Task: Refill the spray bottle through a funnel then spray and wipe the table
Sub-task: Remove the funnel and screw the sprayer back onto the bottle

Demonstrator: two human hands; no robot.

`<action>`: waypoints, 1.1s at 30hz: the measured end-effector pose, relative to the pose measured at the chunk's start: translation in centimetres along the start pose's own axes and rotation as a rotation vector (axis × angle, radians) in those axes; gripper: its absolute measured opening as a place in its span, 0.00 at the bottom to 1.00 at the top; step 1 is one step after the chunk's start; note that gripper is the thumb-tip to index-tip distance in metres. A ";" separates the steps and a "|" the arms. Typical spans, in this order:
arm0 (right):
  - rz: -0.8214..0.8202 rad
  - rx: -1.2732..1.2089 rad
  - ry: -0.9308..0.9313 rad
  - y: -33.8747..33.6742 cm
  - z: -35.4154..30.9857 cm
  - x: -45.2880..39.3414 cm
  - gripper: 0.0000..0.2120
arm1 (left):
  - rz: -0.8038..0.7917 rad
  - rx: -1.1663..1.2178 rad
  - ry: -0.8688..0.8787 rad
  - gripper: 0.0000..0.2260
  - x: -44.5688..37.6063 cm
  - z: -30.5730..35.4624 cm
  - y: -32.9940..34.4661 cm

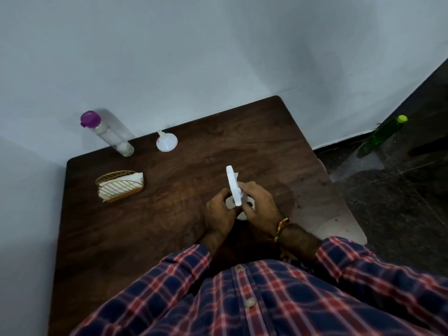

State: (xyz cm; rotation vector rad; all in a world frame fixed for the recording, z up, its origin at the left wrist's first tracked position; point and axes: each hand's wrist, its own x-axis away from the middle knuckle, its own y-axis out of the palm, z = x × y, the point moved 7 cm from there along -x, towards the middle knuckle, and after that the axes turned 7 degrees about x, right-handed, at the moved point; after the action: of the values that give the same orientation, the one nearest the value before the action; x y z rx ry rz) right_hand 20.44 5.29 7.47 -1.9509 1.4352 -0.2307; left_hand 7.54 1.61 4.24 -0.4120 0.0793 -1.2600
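Observation:
A white spray bottle stands on the dark wooden table (169,238) in front of me, mostly hidden by my hands; its white trigger head (233,185) sticks up between them. My left hand (219,214) wraps the bottle from the left. My right hand (260,204) grips the head at its base from the right. A white funnel (166,141) lies upside down at the table's far edge. A clear bottle with a purple cap (106,132) stands at the far left corner against the wall.
A gold wire holder with white napkins (120,186) sits on the left of the table. The wall runs along the far and left edges. A green bottle with a yellow cap (385,133) stands on the dark floor to the right.

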 end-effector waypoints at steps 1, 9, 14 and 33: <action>0.013 -0.010 0.005 0.0 0.2 0.1 0.13 | 0.003 -0.015 -0.001 0.19 0.1 -0.2 0.1; -0.040 -0.199 0.187 0.2 1.7 0.3 0.09 | -0.145 -0.045 0.022 0.14 0.4 0.7 1.0; -0.079 -0.217 0.223 0.1 2.4 0.2 0.15 | -0.165 -0.110 -0.024 0.12 -0.1 1.3 0.8; 0.039 -0.182 0.204 -2.3 2.3 -0.6 0.13 | -0.308 -0.011 -0.064 0.40 -0.6 0.0 2.7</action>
State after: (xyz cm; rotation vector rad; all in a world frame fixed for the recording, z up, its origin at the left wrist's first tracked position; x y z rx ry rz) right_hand 23.13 7.14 7.34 -2.0913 1.6758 -0.2975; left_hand 9.81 2.87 3.18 -0.4871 -0.0332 -1.5484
